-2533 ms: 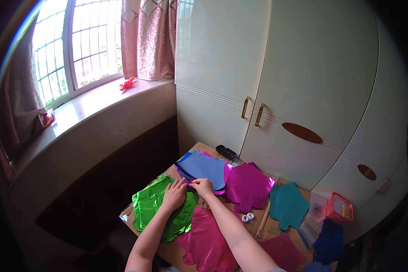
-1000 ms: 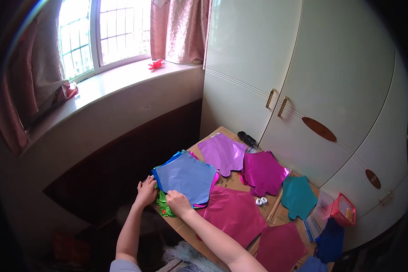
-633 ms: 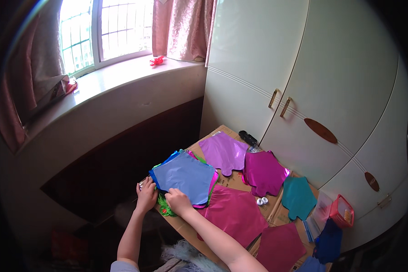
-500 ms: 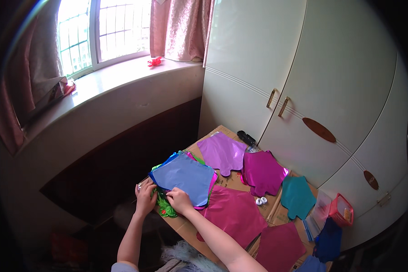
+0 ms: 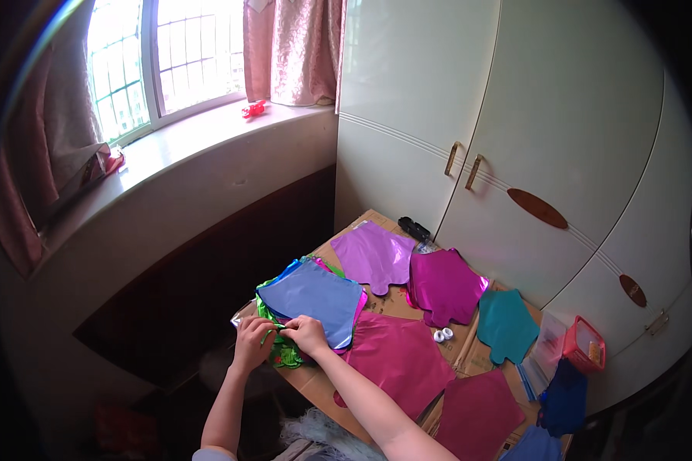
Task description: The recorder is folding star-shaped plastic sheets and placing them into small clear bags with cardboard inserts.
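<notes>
Both forearms reach up from the lower edge to the near-left corner of the blue-grey stack (image 5: 311, 300), where the left hand (image 5: 251, 346) and right hand (image 5: 306, 335) meet, knuckles up and fingers bent. Each grip is narrow, thumb against fingers, pinching the green foil (image 5: 287, 358) — it shows at the stack's near-left edge, partly hidden by the hands. Well to the right of the stack, a red-rimmed tub (image 5: 570, 343) holds something small and orange, too small to tell; a clear container (image 5: 552, 336) stands just beside it. Cardboard covers the table (image 5: 300, 376) under the stack, with a lilac sheet (image 5: 373, 252) behind it, a dark pink sheet (image 5: 404, 357) at its near right, and white rings (image 5: 443, 335) farther right. Beyond the stack rise a pale wardrobe (image 5: 553, 115) and, leftward, a barred window (image 5: 196, 54).
</notes>
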Action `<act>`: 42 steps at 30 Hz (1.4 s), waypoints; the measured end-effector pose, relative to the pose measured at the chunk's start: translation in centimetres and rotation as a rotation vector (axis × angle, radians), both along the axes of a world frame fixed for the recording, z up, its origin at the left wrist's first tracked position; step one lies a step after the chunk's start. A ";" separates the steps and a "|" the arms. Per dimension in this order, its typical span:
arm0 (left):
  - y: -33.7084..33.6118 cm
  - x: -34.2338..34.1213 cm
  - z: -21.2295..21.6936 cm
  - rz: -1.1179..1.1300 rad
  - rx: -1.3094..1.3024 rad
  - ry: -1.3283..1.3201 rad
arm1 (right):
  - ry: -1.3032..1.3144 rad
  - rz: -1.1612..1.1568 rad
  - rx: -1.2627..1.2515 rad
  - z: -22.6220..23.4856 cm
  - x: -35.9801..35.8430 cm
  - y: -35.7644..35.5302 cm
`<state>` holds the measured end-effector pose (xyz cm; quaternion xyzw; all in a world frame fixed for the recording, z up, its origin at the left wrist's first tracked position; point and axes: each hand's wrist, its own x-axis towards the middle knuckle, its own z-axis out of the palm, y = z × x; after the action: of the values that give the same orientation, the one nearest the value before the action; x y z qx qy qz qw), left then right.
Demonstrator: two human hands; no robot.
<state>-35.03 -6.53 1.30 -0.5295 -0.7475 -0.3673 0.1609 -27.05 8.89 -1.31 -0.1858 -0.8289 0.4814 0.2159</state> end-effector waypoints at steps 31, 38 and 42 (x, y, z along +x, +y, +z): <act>2.3 -0.6 2.8 -0.024 -0.726 0.126 | 0.556 -0.298 -0.606 11.5 8.5 10.6; 3.2 -0.7 3.0 -0.037 -0.752 0.082 | 0.871 -0.424 -0.184 22.2 27.1 14.2; 4.0 2.3 3.3 0.002 -0.521 0.187 | 0.550 -0.714 0.610 25.9 36.4 8.8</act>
<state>-32.68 -2.58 4.60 -0.5840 -0.7992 -0.1120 0.0880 9.35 17.64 24.56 -0.2518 -0.7293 0.1464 0.6191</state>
